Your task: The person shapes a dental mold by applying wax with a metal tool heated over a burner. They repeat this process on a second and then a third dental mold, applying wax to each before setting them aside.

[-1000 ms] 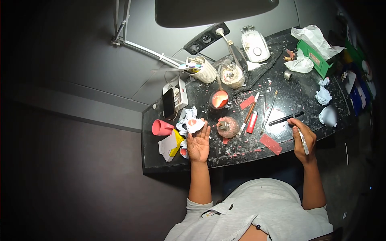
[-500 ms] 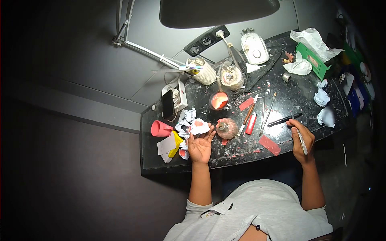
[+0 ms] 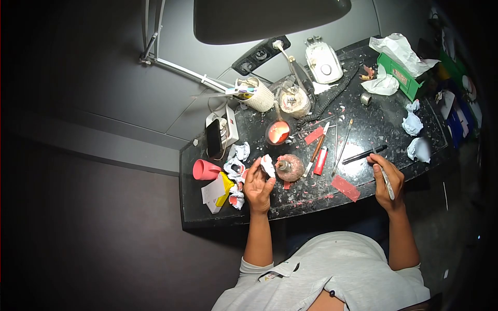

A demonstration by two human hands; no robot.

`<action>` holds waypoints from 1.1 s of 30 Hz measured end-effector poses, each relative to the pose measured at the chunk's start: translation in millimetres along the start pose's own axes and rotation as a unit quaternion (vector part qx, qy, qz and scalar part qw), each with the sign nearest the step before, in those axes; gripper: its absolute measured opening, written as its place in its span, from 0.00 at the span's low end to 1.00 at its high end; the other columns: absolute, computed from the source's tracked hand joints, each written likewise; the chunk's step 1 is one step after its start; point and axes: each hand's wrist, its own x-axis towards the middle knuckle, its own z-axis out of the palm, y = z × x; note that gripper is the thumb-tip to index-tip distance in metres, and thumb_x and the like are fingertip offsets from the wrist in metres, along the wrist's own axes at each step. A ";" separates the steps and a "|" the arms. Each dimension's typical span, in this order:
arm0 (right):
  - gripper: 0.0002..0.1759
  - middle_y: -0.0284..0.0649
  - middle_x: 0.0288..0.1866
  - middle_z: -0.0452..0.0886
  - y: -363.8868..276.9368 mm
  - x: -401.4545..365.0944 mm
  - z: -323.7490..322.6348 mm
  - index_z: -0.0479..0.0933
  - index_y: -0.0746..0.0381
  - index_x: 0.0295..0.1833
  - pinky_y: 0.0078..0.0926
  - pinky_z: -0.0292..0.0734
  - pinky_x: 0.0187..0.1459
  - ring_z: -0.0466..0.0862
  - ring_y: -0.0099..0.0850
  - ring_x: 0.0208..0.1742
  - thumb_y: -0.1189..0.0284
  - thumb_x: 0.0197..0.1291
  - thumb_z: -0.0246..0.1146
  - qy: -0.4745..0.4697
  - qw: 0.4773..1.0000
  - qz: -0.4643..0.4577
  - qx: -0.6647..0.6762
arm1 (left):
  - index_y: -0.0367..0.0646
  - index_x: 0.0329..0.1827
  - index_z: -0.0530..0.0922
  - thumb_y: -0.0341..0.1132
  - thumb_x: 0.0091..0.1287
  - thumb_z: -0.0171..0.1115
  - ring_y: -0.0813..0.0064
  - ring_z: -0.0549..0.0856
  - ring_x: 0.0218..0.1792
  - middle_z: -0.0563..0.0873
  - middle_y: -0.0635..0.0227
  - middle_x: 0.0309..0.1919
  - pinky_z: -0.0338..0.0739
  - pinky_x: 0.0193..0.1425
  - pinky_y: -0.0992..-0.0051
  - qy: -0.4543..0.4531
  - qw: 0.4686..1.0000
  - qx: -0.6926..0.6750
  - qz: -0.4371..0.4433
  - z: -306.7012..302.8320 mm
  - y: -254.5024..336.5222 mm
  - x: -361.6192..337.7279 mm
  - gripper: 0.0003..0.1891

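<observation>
My left hand, palm turned up, grips a small white plaster cast with a pink patch between thumb and fingers. The cast is tipped on its side. Close to its right stands a round, pink-stained spirit burner with a metal top. My right hand is closed around a slim metal carving tool, held like a pen over the front right of the bench. Near that hand lie a black pen and a pink wax sheet. A red lighter and a wooden-handled knife lie between my hands.
Several white plaster pieces lie left, by a pink mug and a yellow-white box. Behind are a dish of red wax, a handpiece and a pot of tools. A lamp hangs overhead.
My left hand has turned the plaster cast from lying face up on the fingers to standing on its side, the thumb now closing in. My right hand keeps its tool almost still.
</observation>
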 end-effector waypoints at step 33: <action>0.10 0.52 0.45 0.89 0.0 -1.6 0.9 0.81 0.72 0.54 0.34 0.84 0.50 0.90 0.43 0.47 0.79 0.72 0.59 -0.001 1.000 0.014 0.001 | 0.41 0.72 0.71 0.54 0.81 0.45 0.58 0.89 0.49 0.83 0.48 0.62 0.81 0.52 0.66 0.149 0.960 -0.154 -0.181 -34.6 14.4 -6.1 0.28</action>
